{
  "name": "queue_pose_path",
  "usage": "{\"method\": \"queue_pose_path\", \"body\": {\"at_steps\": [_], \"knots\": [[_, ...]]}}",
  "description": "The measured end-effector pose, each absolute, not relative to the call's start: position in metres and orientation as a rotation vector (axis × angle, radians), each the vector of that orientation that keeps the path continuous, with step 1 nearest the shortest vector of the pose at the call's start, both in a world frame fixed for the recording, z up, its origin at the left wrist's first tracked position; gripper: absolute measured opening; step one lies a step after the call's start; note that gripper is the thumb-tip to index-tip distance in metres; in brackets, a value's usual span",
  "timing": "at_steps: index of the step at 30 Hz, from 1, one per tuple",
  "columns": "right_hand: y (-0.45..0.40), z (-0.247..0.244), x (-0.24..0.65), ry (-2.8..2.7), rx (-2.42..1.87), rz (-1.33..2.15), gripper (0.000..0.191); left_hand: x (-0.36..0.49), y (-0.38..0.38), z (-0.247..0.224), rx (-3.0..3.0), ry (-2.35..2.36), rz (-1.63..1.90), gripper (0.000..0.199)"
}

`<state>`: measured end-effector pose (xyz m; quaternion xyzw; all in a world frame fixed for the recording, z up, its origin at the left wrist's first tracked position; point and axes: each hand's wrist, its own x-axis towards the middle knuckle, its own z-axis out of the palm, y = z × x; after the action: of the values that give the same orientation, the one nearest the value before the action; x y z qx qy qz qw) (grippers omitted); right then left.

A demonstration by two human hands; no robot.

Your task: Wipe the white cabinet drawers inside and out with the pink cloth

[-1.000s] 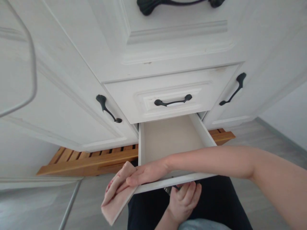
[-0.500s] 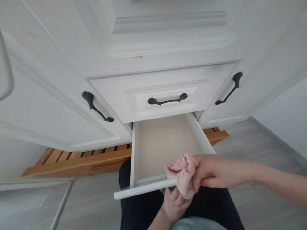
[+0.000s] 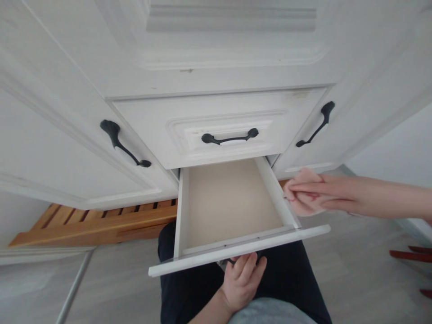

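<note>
A white drawer is pulled out over my lap, with a bare beige bottom and a few dark specks near its front edge. My left hand has its fingers curled round the drawer's dark handle, which is mostly hidden below the front panel. Off the drawer's right side, my right hand grips a crumpled pink cloth with reddish marks. The cloth is at the outer face of the right side wall; whether it touches the wall I cannot tell.
Above is a closed drawer with a black handle. Cabinet doors with black handles flank it, left and right. A slatted wooden bench runs underneath. Reddish legs stand at the right edge.
My right hand has moved with the pink cloth from the drawer's front edge to beyond its right side. My left hand stays at the handle. The view has shifted slightly.
</note>
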<state>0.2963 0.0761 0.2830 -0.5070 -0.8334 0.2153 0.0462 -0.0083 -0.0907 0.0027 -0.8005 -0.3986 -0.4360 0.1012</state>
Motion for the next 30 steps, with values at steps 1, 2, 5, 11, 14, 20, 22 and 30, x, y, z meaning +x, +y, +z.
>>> {"method": "queue_pose_path", "body": {"at_steps": [1,2,5,11,14,20,22,30], "knots": [[0.083,0.280,0.271,-2.662,-1.407,0.894,0.049,-0.007,-0.091,0.003,-2.352,-1.187,-1.298,0.041],[0.090,0.274,0.242,-2.722,-1.326,1.041,0.060,-0.006,-0.090,0.003,-2.346,-1.196,-1.299,0.039],[0.116,0.239,0.154,-2.886,-1.221,0.901,0.081,-0.008,-0.088,0.004,-2.357,-1.171,-1.246,0.035],[0.173,0.165,0.019,-2.818,-1.371,0.457,0.045,-0.015,-0.081,0.012,-2.358,-1.088,-1.109,0.027],[0.186,0.137,-0.007,-2.784,-1.416,0.579,0.035,-0.017,-0.076,0.019,-2.376,-1.066,-1.069,0.029],[0.145,0.101,0.000,-2.839,-1.034,1.163,0.047,-0.018,-0.072,0.023,-2.407,-1.013,-1.059,0.026],[0.127,0.098,0.004,-2.791,-0.837,1.555,0.050,-0.017,-0.072,0.020,-2.391,-1.017,-1.083,0.028],[0.133,0.117,0.036,-2.767,-0.762,2.228,0.063,-0.020,-0.074,0.024,-2.442,-1.017,-1.020,0.030]]}}
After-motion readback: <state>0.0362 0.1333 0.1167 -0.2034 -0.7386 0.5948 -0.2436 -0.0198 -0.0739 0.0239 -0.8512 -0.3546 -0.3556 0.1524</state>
